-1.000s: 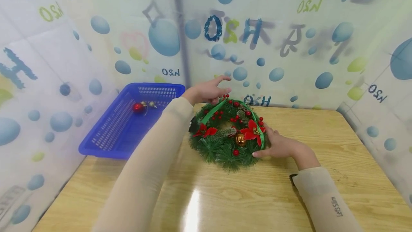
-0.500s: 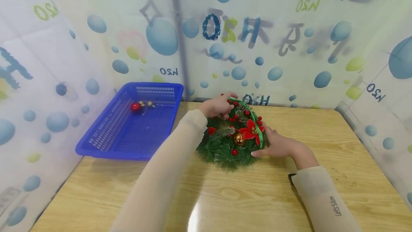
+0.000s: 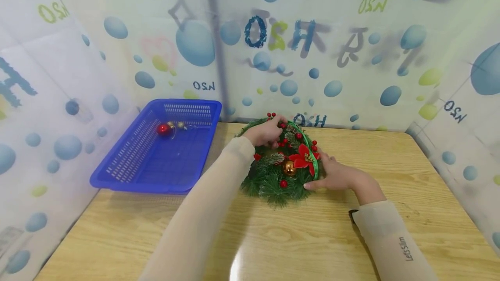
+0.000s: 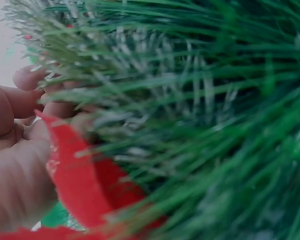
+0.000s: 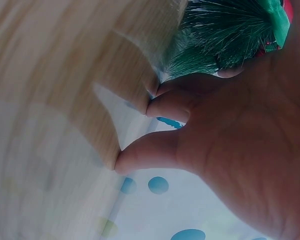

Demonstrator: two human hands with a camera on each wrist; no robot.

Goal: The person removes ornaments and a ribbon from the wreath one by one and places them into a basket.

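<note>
A green pine wreath [image 3: 273, 181] lies on the wooden table [image 3: 312, 242]; it carries red berries, a red poinsettia [image 3: 304, 158], a gold ball [image 3: 289, 168] and a green ribbon. My left hand [image 3: 268, 133] sits on the wreath's far upper part, fingers curled into the sprigs by the berries. The left wrist view shows blurred needles [image 4: 200, 115], a red petal [image 4: 82, 185] and that hand [image 4: 12, 170] at the left. My right hand [image 3: 333, 173] rests flat against the wreath's right edge, fingers fairly straight. In the right wrist view its fingers [image 5: 155, 152] touch the table [image 5: 55, 75].
A blue plastic basket [image 3: 129, 172] stands at the table's back left, holding a red bauble [image 3: 163, 129] and small gold ones [image 3: 180, 125]. Printed plastic sheets wall in the table on three sides. Bare tabletop stretches in front of and right of the wreath.
My left hand dropped from above the wreath's far rim onto its upper part and curled its fingers in. The right hand stayed at the right edge.
</note>
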